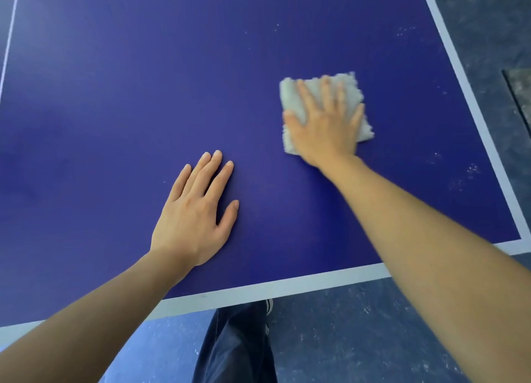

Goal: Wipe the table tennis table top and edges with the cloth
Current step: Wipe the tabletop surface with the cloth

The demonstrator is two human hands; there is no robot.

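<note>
The dark blue table tennis table (120, 89) fills most of the view, with a white line along its near edge and its right edge. A folded white fluffy cloth (293, 95) lies flat on the top, right of centre. My right hand (324, 126) presses on the cloth with fingers spread and straight; it looks slightly blurred. My left hand (195, 213) rests flat on the bare table top, nearer to me and left of the cloth, fingers straight and holding nothing.
Pale specks (471, 170) dot the table top near the right edge line. The table's near right corner (521, 243) sits at the far right. Below the near edge are a grey speckled floor (344, 339), my dark trousers (238, 348) and a shoe.
</note>
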